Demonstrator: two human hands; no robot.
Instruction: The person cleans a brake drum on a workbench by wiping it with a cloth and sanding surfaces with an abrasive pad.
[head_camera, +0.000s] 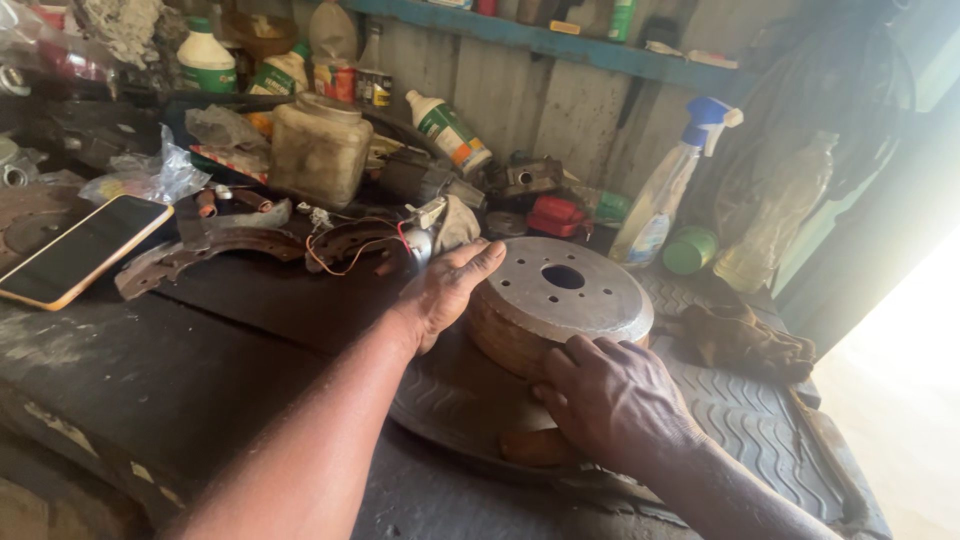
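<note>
A dark-screened phone (80, 250) in an orange case lies at the counter's left; green-and-white labelled bottles (205, 60) stand behind, another (450, 132) tilted, a blue-topped spray bottle (665, 190) right.

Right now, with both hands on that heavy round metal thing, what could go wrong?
The brake drum looks heavy and rusty. If it tips, it might pinch the left hand or the right hand pressed against its side. Bare skin could scrape on its rim. It sits on a ribbed rubber mat that may slide. The phone lying near the bench edge could get knocked off.
</note>
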